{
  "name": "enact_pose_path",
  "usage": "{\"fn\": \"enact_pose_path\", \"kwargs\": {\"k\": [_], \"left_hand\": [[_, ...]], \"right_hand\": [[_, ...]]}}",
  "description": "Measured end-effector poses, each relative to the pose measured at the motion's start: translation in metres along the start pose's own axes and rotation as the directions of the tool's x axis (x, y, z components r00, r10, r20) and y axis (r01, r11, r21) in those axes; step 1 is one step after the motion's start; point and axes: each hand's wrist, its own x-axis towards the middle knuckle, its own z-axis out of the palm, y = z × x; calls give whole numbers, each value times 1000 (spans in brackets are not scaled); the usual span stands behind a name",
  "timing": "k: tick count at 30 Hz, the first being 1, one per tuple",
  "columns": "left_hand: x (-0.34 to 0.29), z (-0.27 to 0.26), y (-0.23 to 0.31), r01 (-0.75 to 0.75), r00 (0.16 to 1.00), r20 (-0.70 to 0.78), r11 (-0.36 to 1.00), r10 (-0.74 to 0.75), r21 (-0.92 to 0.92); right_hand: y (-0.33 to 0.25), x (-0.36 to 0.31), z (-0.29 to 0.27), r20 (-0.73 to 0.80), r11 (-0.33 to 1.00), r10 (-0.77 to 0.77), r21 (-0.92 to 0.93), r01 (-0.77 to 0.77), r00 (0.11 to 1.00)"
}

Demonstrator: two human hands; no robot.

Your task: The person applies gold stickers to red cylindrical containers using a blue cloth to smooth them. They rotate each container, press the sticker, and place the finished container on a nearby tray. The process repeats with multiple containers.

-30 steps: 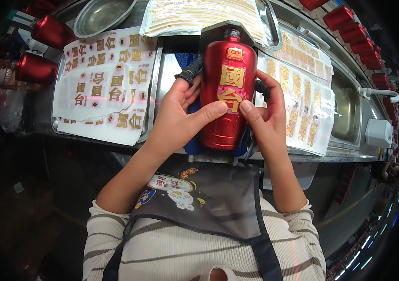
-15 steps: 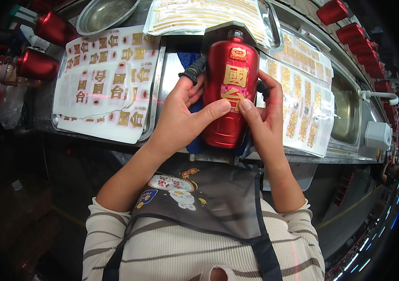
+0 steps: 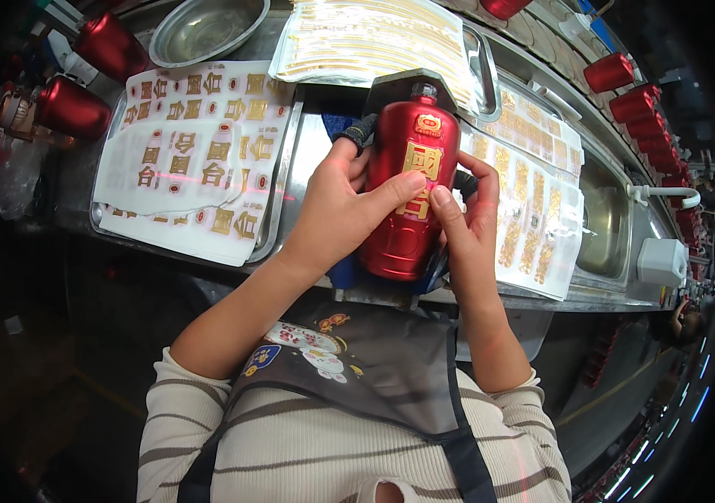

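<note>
Red bottle [image 3: 408, 201] is lying between both hands: left hand [image 3: 336, 210] and right hand [image 3: 466, 222] are gripping it, thumbs pressing its gold label [image 3: 420, 168].

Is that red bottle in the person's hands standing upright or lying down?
Lying down. The red bottle rests on its side in a dark cradle, neck pointing away, with the left hand and right hand pressing on it.

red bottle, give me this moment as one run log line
left hand: thumb on gold sticker | right hand: thumb beside it | red bottle: lying on cradle | sticker sheets: in left tray
</note>
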Motion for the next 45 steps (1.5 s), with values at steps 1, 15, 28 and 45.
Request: {"fn": "enact_pose_path", "kwargs": {"k": [1,15,28,45], "left_hand": [[0,0,0,-9,1000,-5,1000,9,-18],[-23,-16,-10,-36,999,44,980,28,198],[-23,-13,-10,-94,995,61,963,81,252],[40,-29,30,-624,734,513,143,445,768]], "right_hand": [[0,0,0,7,1000,0,21,0,1000],[-33,2,-23,-89,988,-147,-60,142,985],[-52,39,-5,217,514,-626,-607,606,749],[-21,15,-22,-176,899,-386,-293,326,906]]}}
